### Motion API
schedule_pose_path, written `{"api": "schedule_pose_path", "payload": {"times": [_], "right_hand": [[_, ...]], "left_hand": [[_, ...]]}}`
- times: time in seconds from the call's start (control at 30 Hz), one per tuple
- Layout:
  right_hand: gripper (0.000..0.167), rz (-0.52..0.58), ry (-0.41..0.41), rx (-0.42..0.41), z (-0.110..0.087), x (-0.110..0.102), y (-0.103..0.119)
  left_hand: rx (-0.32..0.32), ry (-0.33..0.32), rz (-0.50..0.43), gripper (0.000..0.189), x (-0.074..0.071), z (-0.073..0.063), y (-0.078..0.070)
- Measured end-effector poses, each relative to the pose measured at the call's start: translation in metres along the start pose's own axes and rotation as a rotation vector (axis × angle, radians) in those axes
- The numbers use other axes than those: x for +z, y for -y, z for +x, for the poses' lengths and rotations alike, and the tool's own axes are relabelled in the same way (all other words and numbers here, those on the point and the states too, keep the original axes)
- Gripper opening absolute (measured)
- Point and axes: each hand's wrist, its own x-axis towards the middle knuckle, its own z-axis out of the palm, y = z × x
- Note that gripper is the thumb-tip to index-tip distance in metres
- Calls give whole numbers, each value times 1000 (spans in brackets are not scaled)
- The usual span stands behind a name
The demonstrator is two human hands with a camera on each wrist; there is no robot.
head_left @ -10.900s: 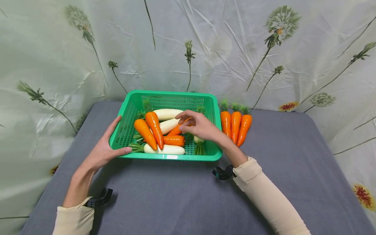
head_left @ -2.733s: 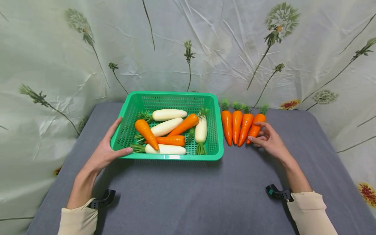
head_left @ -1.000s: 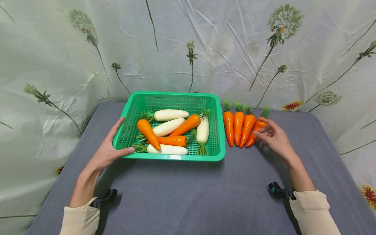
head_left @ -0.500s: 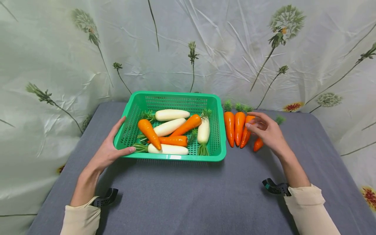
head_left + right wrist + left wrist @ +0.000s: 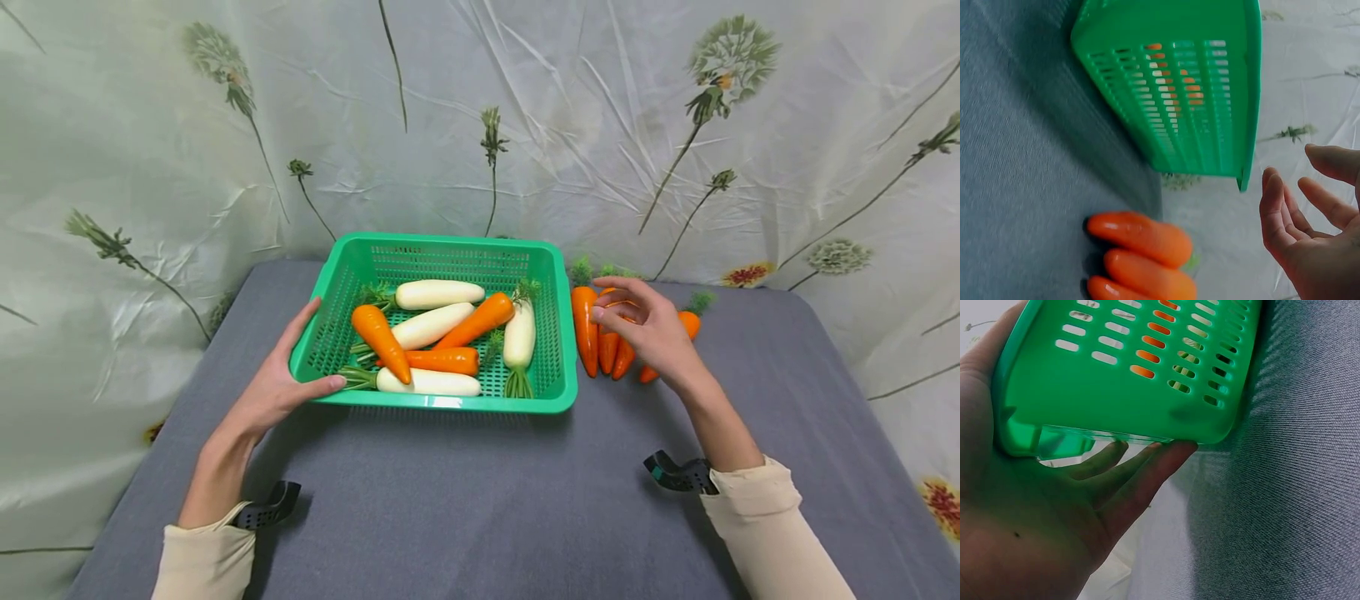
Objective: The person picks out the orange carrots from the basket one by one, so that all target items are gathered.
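Here's the left hand [image 5: 262, 393], gripping the green plastic basket [image 5: 442, 402] around its near left corner, thumb on the rim! And the right hand [image 5: 654, 332] hovers over four carrots [image 5: 585, 333] just right of the basket, thumb and fingers apart. Inside, between the hands: three more carrots [image 5: 379, 340], four white radishes [image 5: 429, 382].

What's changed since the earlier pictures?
A carrot has gone from the green basket to the table, rightmost of four there. The right hand has let it go and moved left toward the basket. The left hand still holds the basket; the white radishes stayed inside.
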Motion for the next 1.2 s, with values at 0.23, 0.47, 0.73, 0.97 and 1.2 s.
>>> {"api": "schedule_pose_path", "payload": {"times": [0.23, 0.47, 0.73, 0.97, 1.2], "right_hand": [[44, 37, 15, -45, 5, 13, 6], [50, 100, 44, -61, 13, 26, 12], [49, 111, 84, -38, 22, 38, 21], [53, 85, 121, -19, 29, 44, 27], [57, 41, 182, 6, 42, 54, 34]], "left_hand": [[26, -3, 2, 110, 1, 0, 2], [36, -2, -4, 110, 1, 0, 3], [33, -3, 4, 110, 1, 1, 2], [35, -2, -3, 109, 1, 1, 2], [32, -6, -1, 109, 2, 1, 1]]}}
